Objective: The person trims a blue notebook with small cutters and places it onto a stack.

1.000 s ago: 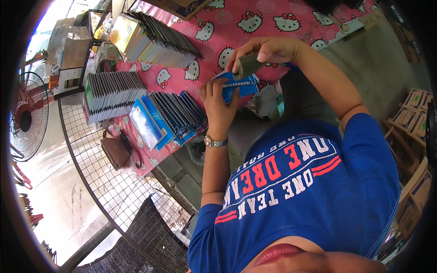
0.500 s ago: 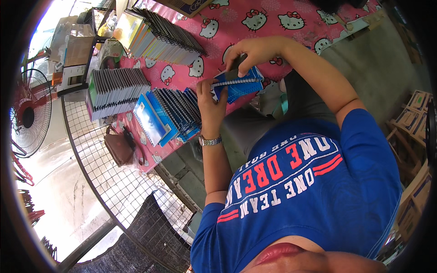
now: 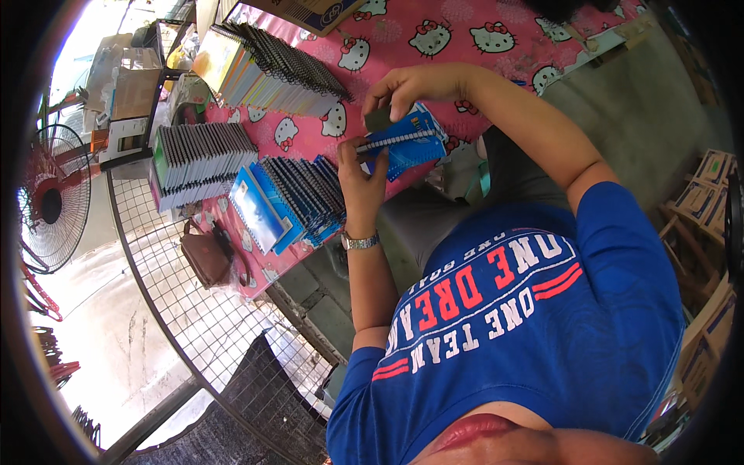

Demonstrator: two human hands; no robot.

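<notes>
At the near edge of the table, a blue spiral notebook (image 3: 415,159) lies with its white coil running across the middle. My left hand (image 3: 363,172) grips its left end, thumb on the cover and fingers at the coil. Above the notebook's upper left edge, my right hand (image 3: 407,87) pinches a small dark flat rectangular piece (image 3: 378,119). What that piece is, I cannot make out. Left of my left wrist stands a leaning row of blue spiral notebooks (image 3: 302,194), one with its light blue cover facing up.
Farther left are stacked pale spiral notebooks (image 3: 205,159), and behind them a row of larger spiral books (image 3: 283,81). A cardboard box (image 3: 306,9) sits at the back of the pink patterned tablecloth (image 3: 387,46). A brown bag (image 3: 205,256) rests at the left corner, beside wire mesh.
My right hand has drawn back leftward with the dark piece, from over the notebook's coil to its upper left edge. My left hand keeps its grip on the notebook.
</notes>
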